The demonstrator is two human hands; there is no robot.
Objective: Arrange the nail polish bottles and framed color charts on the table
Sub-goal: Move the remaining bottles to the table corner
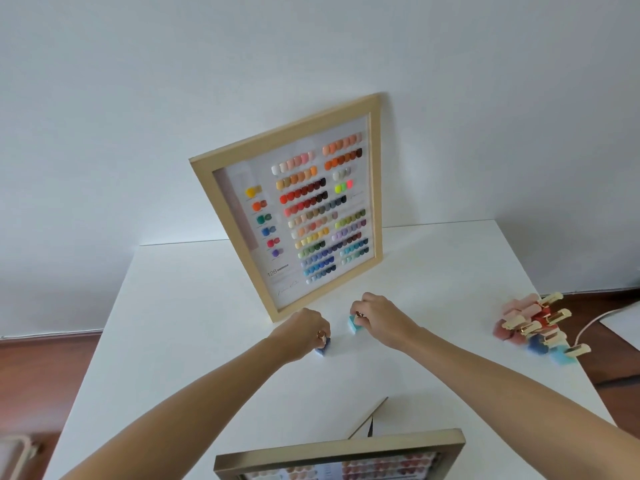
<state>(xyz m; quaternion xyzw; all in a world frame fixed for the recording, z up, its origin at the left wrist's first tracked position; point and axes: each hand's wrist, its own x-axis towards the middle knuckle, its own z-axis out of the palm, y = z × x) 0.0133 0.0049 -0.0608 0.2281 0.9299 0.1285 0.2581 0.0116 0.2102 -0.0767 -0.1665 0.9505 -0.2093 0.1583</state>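
- Head view, surface: a white table is filling the middle of the frame, its far edge sitting against a plain white wall.
- Room: brown wooden floor is showing past the left and right edges; a pale cord is running off beyond the right edge.
- Large framed color chart, light wood frame, is standing tilted at the far edge, leaning back toward the wall, rows of colour swatches facing the camera.
- Second framed color chart, darker gold frame, is standing at the near edge, only its top part showing, with a prop leg angling out behind it.
- Cluster of nail polish bottles, pinks, reds and blues with gold caps, is sitting crowded at the right edge.
- Left hand is closing its fingers around the cap of a dark blue bottle, which is resting on the table mid-surface.
- Right hand is pinching the cap of a light turquoise bottle, also standing on the table, just beside the blue one and near the large frame's lower corner.
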